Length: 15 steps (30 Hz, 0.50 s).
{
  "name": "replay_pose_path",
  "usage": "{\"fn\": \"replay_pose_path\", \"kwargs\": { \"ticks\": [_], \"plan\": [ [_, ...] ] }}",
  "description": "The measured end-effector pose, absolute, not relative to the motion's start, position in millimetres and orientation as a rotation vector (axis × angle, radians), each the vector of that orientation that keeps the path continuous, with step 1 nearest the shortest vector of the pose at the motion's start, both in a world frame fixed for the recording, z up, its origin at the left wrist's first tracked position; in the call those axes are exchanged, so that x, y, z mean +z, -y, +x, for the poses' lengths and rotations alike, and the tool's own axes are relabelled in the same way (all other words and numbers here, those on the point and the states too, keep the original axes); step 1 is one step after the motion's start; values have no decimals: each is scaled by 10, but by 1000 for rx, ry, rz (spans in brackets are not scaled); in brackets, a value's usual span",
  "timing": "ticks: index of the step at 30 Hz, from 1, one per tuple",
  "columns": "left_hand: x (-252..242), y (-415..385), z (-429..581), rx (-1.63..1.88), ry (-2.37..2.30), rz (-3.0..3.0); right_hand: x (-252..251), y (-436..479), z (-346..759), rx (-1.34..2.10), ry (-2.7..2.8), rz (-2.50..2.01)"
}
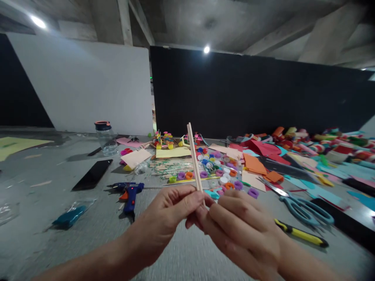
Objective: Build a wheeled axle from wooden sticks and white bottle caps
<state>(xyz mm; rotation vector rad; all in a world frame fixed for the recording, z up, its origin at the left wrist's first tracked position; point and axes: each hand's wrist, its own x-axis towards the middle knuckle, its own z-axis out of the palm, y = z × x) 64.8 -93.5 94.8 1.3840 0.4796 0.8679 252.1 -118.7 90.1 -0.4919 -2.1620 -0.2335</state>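
Observation:
Two thin wooden sticks (195,160) stand almost upright and close together in front of me, their tops leaning slightly left. My left hand (175,210) pinches them near the lower end between thumb and fingers. Closed at that same lower end, my right hand (243,226) presses its fingertips against those of the left. The bottom tips of the sticks are hidden by my fingers. Left of my hands a blue hot glue gun (131,195) lies on the table, its small red light on. To the right are scissors (304,208) with blue-grey handles and a yellow-black utility knife (301,233).
Behind my hands lie colourful plastic rings (228,186), more sticks (172,167) and paper sheets (172,152). A black phone (93,175), a clear water bottle (107,138) and a bag of blue material (70,216) are at left. Coloured paper scraps (260,148) pile up at right.

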Motion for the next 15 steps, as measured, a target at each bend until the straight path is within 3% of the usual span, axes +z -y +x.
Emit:
{"fn": "replay_pose_path", "kwargs": {
  "ticks": [3, 5, 8, 11, 15],
  "plan": [
    [936, 836, 628, 892, -507, 1343, 999, 1140, 2547, -516, 2223, -339],
    [942, 804, 611, 895, -531, 1399, 1038, 1094, 2560, -234, 2036, -537],
    [950, 823, 613, 794, -556, 1513, 1021, 1005, 2562, 505, 1749, -825],
    [941, 865, 641, 678, -556, 1545, 963, 929, 2555, 1215, 1580, -778],
    [923, 850, 663, 637, -542, 1474, 938, 892, 2551, 1391, 1425, -732]
  ]
}}
